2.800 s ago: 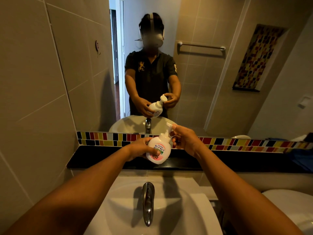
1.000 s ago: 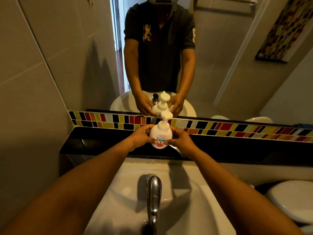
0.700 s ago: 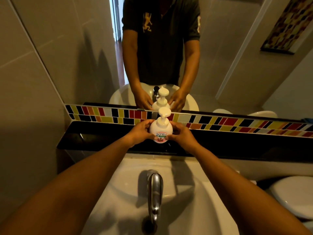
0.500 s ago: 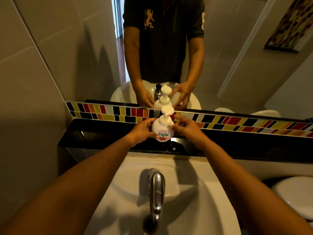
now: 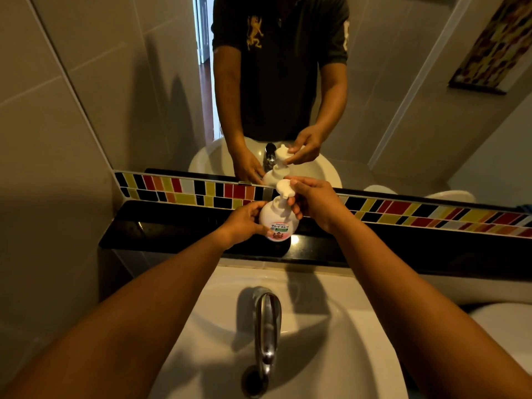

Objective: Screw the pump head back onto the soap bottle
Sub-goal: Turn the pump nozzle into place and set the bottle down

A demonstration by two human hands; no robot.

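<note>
A white soap bottle with a pink and green label stands upright on the black ledge behind the sink. Its white pump head sits on the bottle's neck. My left hand wraps the bottle's left side. My right hand has its fingertips on the pump head and the neck. The mirror above repeats both hands and the bottle.
A chrome tap rises over the white basin right below my arms. A strip of coloured tiles runs behind the ledge. Grey tiled wall closes the left side. A white toilet edge shows at the lower right.
The bottle went from tilted in the air to standing on the ledge. My right hand moved from the bottle's side up to the pump head.
</note>
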